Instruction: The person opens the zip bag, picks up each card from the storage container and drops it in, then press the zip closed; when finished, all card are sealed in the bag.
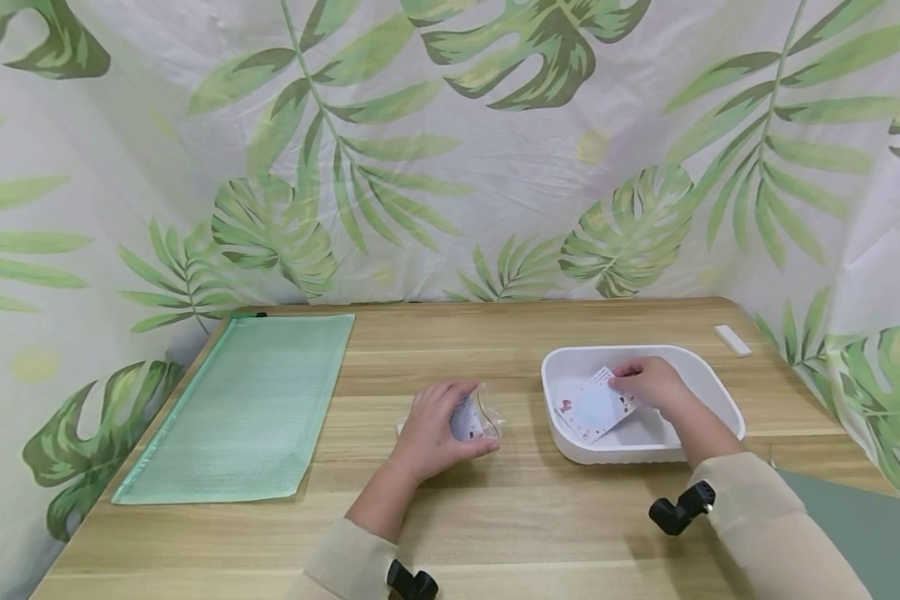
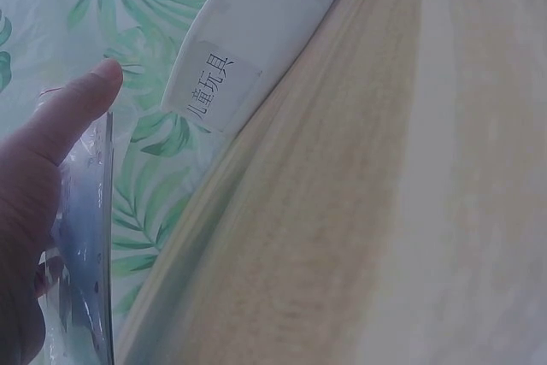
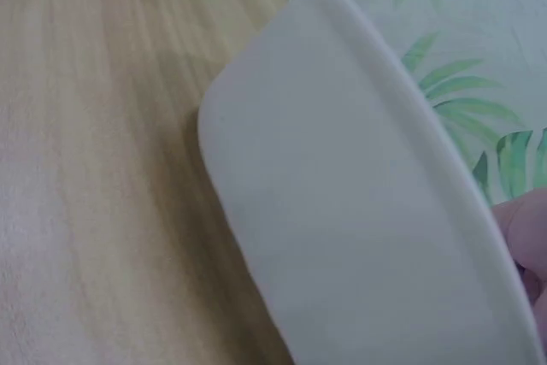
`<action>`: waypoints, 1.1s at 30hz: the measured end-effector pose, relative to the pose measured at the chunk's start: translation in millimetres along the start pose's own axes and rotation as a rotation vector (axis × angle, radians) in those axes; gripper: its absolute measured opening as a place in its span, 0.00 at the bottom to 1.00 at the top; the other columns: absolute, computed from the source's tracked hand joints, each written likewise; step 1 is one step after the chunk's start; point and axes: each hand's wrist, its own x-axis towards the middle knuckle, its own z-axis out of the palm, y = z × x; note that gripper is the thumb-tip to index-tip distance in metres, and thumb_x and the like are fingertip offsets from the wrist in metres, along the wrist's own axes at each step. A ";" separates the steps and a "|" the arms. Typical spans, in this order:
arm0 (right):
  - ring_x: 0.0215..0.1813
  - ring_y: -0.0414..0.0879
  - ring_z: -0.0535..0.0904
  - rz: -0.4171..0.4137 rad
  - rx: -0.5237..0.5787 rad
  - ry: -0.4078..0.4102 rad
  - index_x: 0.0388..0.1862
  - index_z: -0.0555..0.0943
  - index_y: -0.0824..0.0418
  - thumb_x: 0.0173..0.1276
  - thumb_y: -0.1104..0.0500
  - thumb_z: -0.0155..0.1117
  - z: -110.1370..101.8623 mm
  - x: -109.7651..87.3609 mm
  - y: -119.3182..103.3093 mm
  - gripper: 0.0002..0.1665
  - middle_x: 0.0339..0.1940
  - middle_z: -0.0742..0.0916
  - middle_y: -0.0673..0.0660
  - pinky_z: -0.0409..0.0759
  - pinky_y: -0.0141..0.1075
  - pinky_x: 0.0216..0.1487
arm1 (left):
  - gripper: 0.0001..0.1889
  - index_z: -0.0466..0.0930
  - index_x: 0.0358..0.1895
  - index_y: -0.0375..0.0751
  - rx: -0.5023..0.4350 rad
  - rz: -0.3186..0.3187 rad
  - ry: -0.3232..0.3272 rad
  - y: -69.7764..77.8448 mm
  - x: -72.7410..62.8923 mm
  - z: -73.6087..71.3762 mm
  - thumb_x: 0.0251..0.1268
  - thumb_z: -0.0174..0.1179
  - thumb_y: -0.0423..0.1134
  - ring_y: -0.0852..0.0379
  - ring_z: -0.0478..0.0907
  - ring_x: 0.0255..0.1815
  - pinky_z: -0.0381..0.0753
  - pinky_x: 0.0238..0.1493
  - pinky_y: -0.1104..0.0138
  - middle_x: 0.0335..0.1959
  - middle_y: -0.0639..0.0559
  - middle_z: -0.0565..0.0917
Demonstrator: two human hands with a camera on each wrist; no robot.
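Note:
My left hand (image 1: 429,432) grips a clear plastic packet (image 1: 468,419) over the middle of the table, thumb on the near side and fingers over the far side. Printed paper shows through the film, and the left wrist view catches the packet (image 2: 85,245) edge-on. To the right, my right hand (image 1: 648,385) reaches into a white plastic bin (image 1: 622,455) and pinches the upper corner of a white card (image 1: 592,410) with small printed pictures. That card leans inside the bin. From the right wrist, the bin's wall (image 3: 316,168) hides most of the hand.
A green mesh zip pouch (image 1: 247,408) lies flat on the left of the wooden table (image 1: 495,533). Behind the bin, at the right, is a small white block (image 1: 732,341). A grey-green sheet (image 1: 855,525) sits at the near right. The bin carries a printed label (image 2: 209,87).

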 end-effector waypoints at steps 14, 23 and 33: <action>0.38 0.37 0.77 -0.192 0.138 0.120 0.52 0.76 0.73 0.72 0.58 0.58 -14.1 -24.6 -10.1 0.19 0.40 0.86 0.58 0.76 0.28 0.38 | 0.42 0.74 0.63 0.43 0.005 0.003 -0.004 -0.9 -0.1 0.2 0.41 0.74 0.58 0.45 0.75 0.60 0.69 0.62 0.49 0.56 0.45 0.81; 0.33 0.31 0.78 -0.213 0.292 0.176 0.59 0.75 0.72 0.72 0.55 0.60 -14.4 -43.2 -24.9 0.25 0.29 0.84 0.37 0.77 0.27 0.40 | 0.43 0.75 0.63 0.43 0.006 -0.003 -0.007 0.5 0.1 -1.3 0.41 0.74 0.58 0.46 0.75 0.60 0.70 0.62 0.49 0.55 0.45 0.81; 0.26 0.32 0.78 -0.204 0.468 0.199 0.63 0.75 0.71 0.66 0.58 0.66 13.1 -59.1 -51.5 0.29 0.22 0.84 0.32 0.75 0.27 0.30 | 0.43 0.75 0.63 0.43 0.023 0.005 -0.002 -0.1 0.4 -0.3 0.41 0.74 0.59 0.46 0.75 0.59 0.70 0.61 0.49 0.55 0.46 0.81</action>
